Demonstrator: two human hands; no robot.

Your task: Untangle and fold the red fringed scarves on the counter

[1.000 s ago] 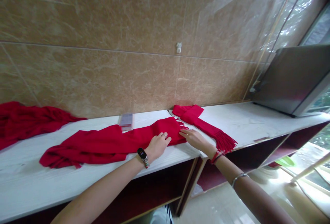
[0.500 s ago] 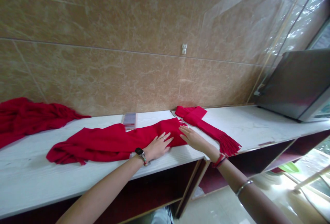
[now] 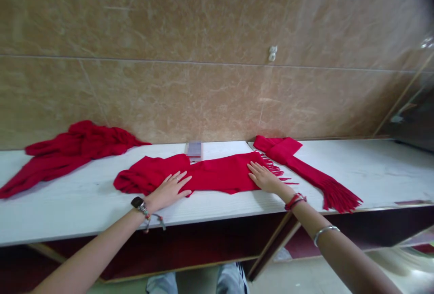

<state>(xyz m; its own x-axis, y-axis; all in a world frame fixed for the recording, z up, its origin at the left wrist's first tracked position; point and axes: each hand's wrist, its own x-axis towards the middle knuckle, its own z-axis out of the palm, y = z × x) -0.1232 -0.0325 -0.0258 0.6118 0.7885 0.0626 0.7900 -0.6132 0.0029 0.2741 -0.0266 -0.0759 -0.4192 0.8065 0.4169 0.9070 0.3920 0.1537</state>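
A red fringed scarf (image 3: 220, 173) lies lengthwise on the white countertop (image 3: 101, 208), smooth on its right part and bunched at its left end. My left hand (image 3: 169, 190) rests with fingers spread on the scarf near the bunched part. Near the fringe, my right hand (image 3: 263, 176) lies flat on the scarf with its fingers extended. Right of it is a second red scarf (image 3: 298, 163), folded over at its far end, its fringe toward the counter's front edge. A crumpled red cloth (image 3: 81, 147) lies at the left by the wall.
A small flat packet (image 3: 194, 150), blurred out on top, lies behind the scarf near the tiled wall (image 3: 176, 100). A dark appliance (image 3: 415, 120) stands at the far right. Open shelves (image 3: 190, 244) run below the counter. A small white figure (image 3: 272, 53) sits on the wall.
My left hand has slid leftward along the scarf, from near the right hand to the bunched part. The right hand stays by the fringe, which now lies more spread out. The view has turned left.
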